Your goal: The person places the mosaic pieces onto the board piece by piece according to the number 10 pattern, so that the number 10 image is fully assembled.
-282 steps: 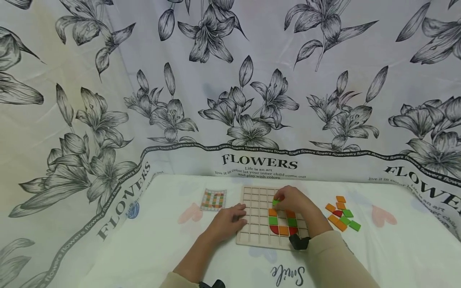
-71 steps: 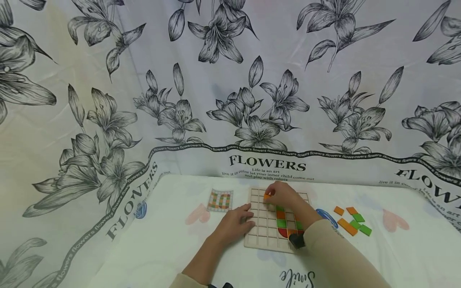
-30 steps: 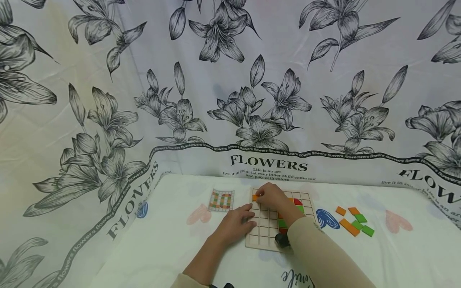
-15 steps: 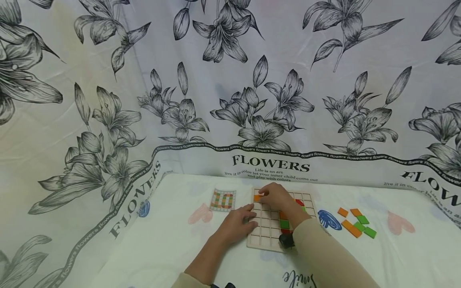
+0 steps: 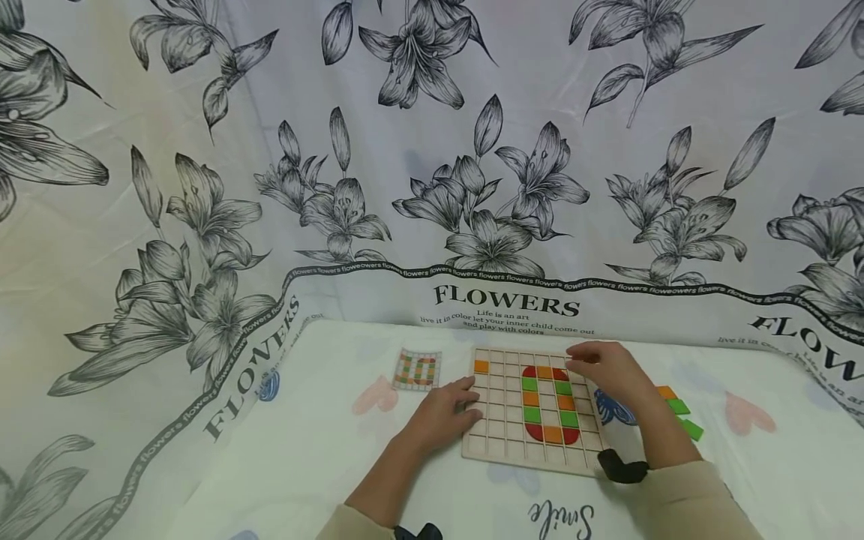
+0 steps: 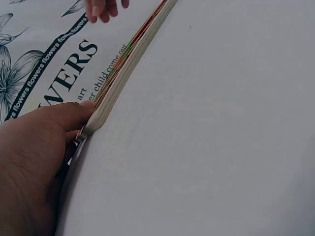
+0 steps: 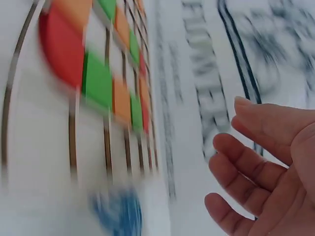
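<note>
A wooden grid board (image 5: 499, 420) lies on the table. Red, orange and green tiles (image 5: 532, 415) form a tall rounded ring on its right half. A single orange tile (image 5: 481, 367) sits in the left column, near the far corner. My left hand (image 5: 435, 420) rests at the board's left edge; in the left wrist view its thumb touches the edge. My right hand (image 5: 607, 367) is over the far right corner with nothing in it. The right wrist view shows its fingers (image 7: 246, 162) loosely bent and apart.
Left of the board lies a small card (image 5: 416, 370) printed with a coloured grid pattern. Loose green tiles (image 5: 678, 406) and an orange tile (image 5: 667, 392) lie to the right, partly hidden by my right forearm. A flower-printed curtain (image 5: 499, 225) hangs behind the table.
The ring gained tiles at its far end. My right hand brought an orange tile to the left column, let go of it and moved right. My left hand stayed at the edge.
</note>
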`<state>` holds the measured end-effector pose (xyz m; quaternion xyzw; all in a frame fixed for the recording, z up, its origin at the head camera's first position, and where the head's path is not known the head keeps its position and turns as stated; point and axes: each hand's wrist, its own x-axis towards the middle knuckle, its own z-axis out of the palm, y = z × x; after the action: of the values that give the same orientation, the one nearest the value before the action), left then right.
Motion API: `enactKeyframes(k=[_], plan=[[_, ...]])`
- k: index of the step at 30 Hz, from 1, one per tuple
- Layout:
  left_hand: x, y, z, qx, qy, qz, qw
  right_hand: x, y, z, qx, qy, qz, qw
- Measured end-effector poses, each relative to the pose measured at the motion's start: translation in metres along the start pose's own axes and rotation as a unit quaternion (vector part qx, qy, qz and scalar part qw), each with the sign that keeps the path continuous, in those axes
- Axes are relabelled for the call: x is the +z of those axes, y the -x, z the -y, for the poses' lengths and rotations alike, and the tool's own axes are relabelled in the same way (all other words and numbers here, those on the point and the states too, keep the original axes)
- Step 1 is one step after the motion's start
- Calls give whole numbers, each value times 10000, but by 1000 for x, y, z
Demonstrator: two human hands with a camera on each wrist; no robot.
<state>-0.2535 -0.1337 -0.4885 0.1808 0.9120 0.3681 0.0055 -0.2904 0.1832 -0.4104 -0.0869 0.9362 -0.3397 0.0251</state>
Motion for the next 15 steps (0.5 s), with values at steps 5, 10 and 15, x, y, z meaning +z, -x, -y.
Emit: enactKeyframes(k=[5,10,15], plan=[[-1,0,-1,-28,4,30,10000,-36,31,-40,661,69,-283,9974],[-1,0,-1,-80,20,56,10000,-61,50,-79,1370,265,-145,9901],[1,0,3,-93,-48,61,9999,-68,55,-103,1843,375,216,9819]])
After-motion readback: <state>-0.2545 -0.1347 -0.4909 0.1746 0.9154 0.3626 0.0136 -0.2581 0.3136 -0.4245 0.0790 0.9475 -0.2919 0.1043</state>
